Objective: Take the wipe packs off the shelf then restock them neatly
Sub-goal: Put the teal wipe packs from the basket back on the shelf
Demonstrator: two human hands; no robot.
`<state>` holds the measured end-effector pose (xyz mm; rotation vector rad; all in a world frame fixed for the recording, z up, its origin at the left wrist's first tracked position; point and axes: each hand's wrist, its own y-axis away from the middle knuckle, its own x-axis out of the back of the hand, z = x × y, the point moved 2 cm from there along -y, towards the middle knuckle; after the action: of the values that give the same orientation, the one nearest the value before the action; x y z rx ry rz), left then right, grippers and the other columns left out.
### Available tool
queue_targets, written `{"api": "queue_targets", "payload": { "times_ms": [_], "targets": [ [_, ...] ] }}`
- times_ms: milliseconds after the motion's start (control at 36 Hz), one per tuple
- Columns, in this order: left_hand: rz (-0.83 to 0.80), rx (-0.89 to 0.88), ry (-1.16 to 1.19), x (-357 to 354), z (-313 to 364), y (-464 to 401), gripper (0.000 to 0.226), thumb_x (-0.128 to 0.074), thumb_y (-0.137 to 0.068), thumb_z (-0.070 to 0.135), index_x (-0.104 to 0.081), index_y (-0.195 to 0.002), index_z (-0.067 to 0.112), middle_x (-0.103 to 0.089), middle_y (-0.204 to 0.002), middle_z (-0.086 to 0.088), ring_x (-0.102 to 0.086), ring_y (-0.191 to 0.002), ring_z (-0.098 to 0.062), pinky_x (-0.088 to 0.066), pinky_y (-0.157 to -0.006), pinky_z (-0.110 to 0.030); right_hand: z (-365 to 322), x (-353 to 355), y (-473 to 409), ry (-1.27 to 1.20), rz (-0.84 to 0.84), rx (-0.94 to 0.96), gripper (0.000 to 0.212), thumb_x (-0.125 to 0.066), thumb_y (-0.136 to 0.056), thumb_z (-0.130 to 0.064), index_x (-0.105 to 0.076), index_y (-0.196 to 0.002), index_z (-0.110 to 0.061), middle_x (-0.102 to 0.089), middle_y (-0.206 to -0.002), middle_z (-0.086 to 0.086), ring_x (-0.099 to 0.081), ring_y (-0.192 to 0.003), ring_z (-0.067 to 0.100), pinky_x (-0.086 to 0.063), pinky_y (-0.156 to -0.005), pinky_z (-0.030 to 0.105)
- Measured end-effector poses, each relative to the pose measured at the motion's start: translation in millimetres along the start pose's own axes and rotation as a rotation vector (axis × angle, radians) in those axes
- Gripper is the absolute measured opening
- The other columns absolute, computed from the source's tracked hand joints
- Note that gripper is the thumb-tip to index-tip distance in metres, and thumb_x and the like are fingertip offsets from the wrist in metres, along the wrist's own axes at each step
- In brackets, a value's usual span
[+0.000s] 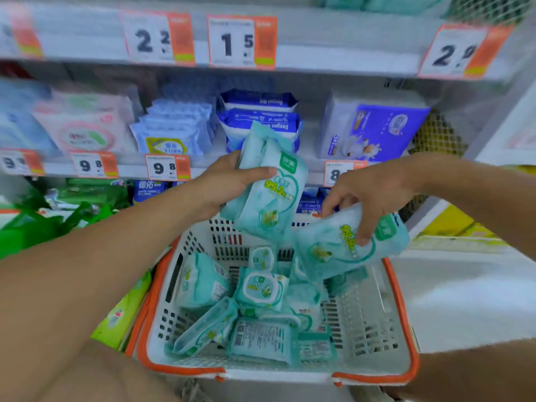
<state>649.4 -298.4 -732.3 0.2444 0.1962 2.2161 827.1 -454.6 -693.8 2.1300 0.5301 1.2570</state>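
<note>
My left hand (229,181) grips a small stack of teal wipe packs (272,187), held upright above the basket's far wall, thumb across the front pack. My right hand (371,195) grips another teal wipe pack (336,248), tilted on its side over the basket's right half, fingers curled over its top edge. Below them a white basket with an orange rim (403,303) holds several more teal packs (261,288) lying jumbled, some face down with labels showing.
The shelf (203,166) behind my hands carries blue, pink and purple packs with price tags along its edge. Green packs sit on the lower shelf at left (87,195). A green pack (121,317) lies beside the basket's left wall. A white floor area is at right.
</note>
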Motion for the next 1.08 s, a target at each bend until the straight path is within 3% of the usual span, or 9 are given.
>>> {"api": "queue_targets", "payload": {
  "times_ms": [139,306,389,611,778,889,945,1028,1083],
  "targets": [
    [-0.054,-0.071,0.115,-9,33,11,0.033,-0.07,-0.089,0.026,-0.064,-0.121,0.021,-0.076,-0.107,-0.002,-0.074,-0.095,-0.022,-0.06,-0.081,-0.04,-12,32,72,-0.026,0.233,-0.024,0.051,-0.094,-0.06,-0.011,-0.07,-0.101,-0.029,-0.075,-0.079,-0.003,-0.063,-0.055,0.001,-0.046,-0.046,0.016],
    [0.096,-0.29,-0.137,-14,50,13,0.039,-0.077,-0.084,0.024,-0.06,-0.119,0.022,-0.074,-0.1,0.011,-0.072,-0.086,-0.003,-0.057,-0.068,-0.017,-13,24,99,-0.083,0.259,0.093,0.042,-0.094,-0.062,-0.014,-0.074,-0.095,-0.033,-0.077,-0.086,-0.001,-0.073,-0.078,0.025,-0.057,-0.062,0.035],
    [0.085,-0.313,-0.245,-21,50,14,0.044,-0.079,-0.081,0.028,-0.06,-0.12,0.021,-0.074,-0.107,0.009,-0.072,-0.092,-0.006,-0.058,-0.077,-0.026,-22,27,92,-0.095,0.379,0.13,0.041,-0.095,-0.061,-0.015,-0.075,-0.093,-0.031,-0.076,-0.086,-0.004,-0.07,-0.071,0.006,-0.053,-0.057,0.02],
    [-0.123,-0.158,-0.053,-47,44,18,0.04,-0.076,-0.083,0.023,-0.061,-0.121,0.019,-0.075,-0.108,0.001,-0.073,-0.095,-0.021,-0.059,-0.08,-0.038,-30,42,72,0.213,0.686,0.12,0.059,-0.098,-0.051,-0.031,-0.069,-0.102,-0.032,-0.062,-0.093,-0.011,-0.056,-0.081,0.005,-0.048,-0.077,0.026],
    [-0.009,-0.139,0.02,-38,41,17,0.034,-0.073,-0.087,0.023,-0.064,-0.119,0.02,-0.075,-0.107,0.001,-0.073,-0.094,-0.021,-0.059,-0.084,-0.043,-11,39,51,-0.164,0.941,0.242,0.115,-0.102,-0.043,-0.025,-0.041,-0.14,-0.041,-0.048,-0.125,-0.012,-0.05,-0.103,0.0,-0.044,-0.083,0.011],
    [0.133,-0.104,0.182,-31,42,14,0.027,-0.071,-0.089,0.025,-0.067,-0.116,0.021,-0.076,-0.106,0.001,-0.073,-0.096,-0.02,-0.058,-0.089,-0.046,5,31,27,-0.8,0.96,0.167,0.144,-0.1,-0.036,-0.041,-0.015,-0.152,-0.048,-0.033,-0.151,-0.006,-0.047,-0.131,0.015,-0.051,-0.098,0.038],
    [0.141,-0.071,0.29,-33,46,14,0.027,-0.07,-0.09,0.026,-0.067,-0.116,0.021,-0.076,-0.104,-0.001,-0.074,-0.095,-0.023,-0.058,-0.087,-0.05,5,23,15,-1.169,0.798,0.202,0.132,-0.098,-0.044,-0.043,-0.024,-0.153,-0.039,-0.05,-0.146,0.0,-0.062,-0.12,0.026,-0.054,-0.095,0.05],
    [0.155,-0.055,0.361,-41,51,12,0.029,-0.068,-0.09,0.03,-0.066,-0.118,0.021,-0.076,-0.105,-0.003,-0.074,-0.095,-0.025,-0.058,-0.086,-0.051,-21,13,11,-1.545,0.442,0.337,0.046,-0.073,-0.08,-0.032,-0.071,-0.122,-0.013,-0.071,-0.12,0.013,-0.072,-0.104,0.028,-0.057,-0.092,0.049],
    [0.203,-0.054,0.364,-45,54,9,0.034,-0.067,-0.091,0.039,-0.064,-0.12,0.022,-0.075,-0.109,-0.004,-0.073,-0.097,-0.025,-0.057,-0.088,-0.051,-36,9,10,-1.582,0.382,0.392,0.031,-0.066,-0.084,-0.03,-0.078,-0.106,-0.012,-0.073,-0.115,0.015,-0.073,-0.102,0.027,-0.058,-0.09,0.045]
  ]
}}
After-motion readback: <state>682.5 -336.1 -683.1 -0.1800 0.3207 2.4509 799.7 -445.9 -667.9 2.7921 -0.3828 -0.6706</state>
